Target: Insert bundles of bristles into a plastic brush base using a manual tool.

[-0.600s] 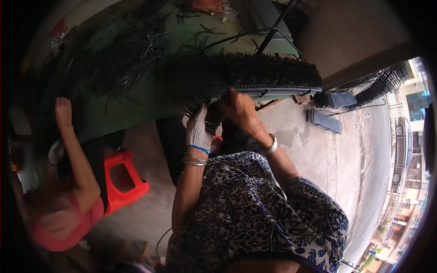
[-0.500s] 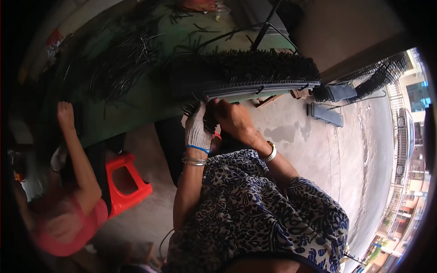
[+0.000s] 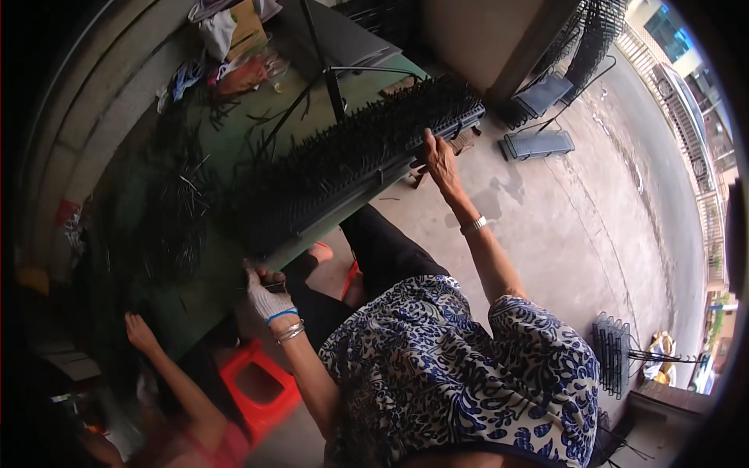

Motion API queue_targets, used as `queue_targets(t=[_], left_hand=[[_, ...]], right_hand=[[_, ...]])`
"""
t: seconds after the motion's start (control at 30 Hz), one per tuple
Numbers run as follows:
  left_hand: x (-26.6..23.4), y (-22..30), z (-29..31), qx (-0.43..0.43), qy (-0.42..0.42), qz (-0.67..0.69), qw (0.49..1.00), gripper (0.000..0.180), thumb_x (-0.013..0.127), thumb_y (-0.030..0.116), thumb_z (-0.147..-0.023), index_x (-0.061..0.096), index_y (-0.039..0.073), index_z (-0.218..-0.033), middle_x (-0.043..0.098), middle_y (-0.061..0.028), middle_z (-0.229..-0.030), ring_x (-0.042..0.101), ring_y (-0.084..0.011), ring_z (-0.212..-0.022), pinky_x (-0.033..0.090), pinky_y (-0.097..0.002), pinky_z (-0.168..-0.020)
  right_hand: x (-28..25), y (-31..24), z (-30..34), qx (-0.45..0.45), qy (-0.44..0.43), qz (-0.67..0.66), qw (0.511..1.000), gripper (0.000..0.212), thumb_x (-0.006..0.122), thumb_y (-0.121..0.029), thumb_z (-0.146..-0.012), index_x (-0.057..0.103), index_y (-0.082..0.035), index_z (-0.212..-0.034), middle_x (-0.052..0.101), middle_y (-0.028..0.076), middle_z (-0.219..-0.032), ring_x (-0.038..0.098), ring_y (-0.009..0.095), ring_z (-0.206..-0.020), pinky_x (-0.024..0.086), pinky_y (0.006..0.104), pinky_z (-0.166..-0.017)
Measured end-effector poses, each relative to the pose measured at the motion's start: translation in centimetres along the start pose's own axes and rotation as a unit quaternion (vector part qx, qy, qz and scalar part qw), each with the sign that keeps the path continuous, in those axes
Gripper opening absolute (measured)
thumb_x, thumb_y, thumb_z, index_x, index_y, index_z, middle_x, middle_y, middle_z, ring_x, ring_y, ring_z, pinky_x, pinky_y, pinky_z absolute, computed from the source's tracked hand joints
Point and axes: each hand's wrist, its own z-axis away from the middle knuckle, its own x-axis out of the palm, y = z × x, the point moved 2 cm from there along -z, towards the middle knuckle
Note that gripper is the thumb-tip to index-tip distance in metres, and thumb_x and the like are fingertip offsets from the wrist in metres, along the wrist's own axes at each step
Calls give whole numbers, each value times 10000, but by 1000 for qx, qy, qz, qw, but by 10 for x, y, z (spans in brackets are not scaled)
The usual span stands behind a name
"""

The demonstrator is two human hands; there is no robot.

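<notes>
A long dark grey rack, packed with upright black strips, lies slantwise along the near edge of the green table. My bare right hand is at the front edge near its right end, fingers closed on the rim; the fingertips are partly hidden. Below the left end of the rack is my left hand, in a white knitted glove with bare fingertips. Its fingers are curled round something thin and dark that is too small to name.
Loose black strips lie heaped on the green table. Black metal bars stand behind the rack. A co-worker's hand rests at the table edge on the left, near a red stool. Grey racks sit on the floor at right.
My hands were together over dark strips in front of the rack. Now they are apart: the right has moved out to the rack's right end, the left down and left. The view has turned.
</notes>
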Motion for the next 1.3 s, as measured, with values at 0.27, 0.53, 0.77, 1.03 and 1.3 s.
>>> queue_targets(t=[0.27, 0.53, 0.77, 1.03, 1.3], left_hand=[[1, -7, -20, -18, 10, -96, 995, 378, 589, 344, -965, 529, 111, -674, 434, 29, -559, 388, -95, -480, 368, -255, -471], [4, -30, 12, -29, -13, -43, 999, 239, 550, 288, -991, 529, 122, -820, 501, 11, -674, 422, -108, -526, 401, -276, -468], [17, -40, 25, -53, 42, -38, 997, 224, 589, 255, -969, 575, 94, -813, 510, -7, -641, 448, -123, -489, 423, -268, -443], [22, -27, 68, -154, -56, -26, 986, 252, 723, 299, -876, 657, 56, -858, 595, -18, -623, 511, -80, -474, 385, -227, -408], [44, -33, 93, -168, -200, -43, 964, 221, 675, 212, -917, 659, 19, -1024, 683, -107, -779, 511, -74, -487, 367, -203, -411]], right_hand=[[17, -23, 12, -136, 59, 23, 989, 329, 555, -316, -978, 489, -5, -892, 576, 95, -624, 574, 167, -490, 462, 319, -449], [12, -4, -44, -144, 31, 109, 983, 451, 520, -323, -980, 523, 74, -764, 623, 138, -619, 649, 207, -562, 497, 329, -527], [19, -18, -67, -142, 19, 108, 984, 530, 503, -395, -971, 548, 89, -761, 624, 160, -624, 662, 240, -544, 516, 325, -517], [60, -47, 67, -99, -232, -59, 966, 445, 546, -391, -985, 624, 36, -888, 644, 70, -766, 602, 119, -645, 501, 280, -598], [108, -129, 165, -43, -469, -22, 882, 306, 677, -279, -919, 645, 3, -1034, 622, 17, -854, 571, 96, -798, 477, 258, -724]])
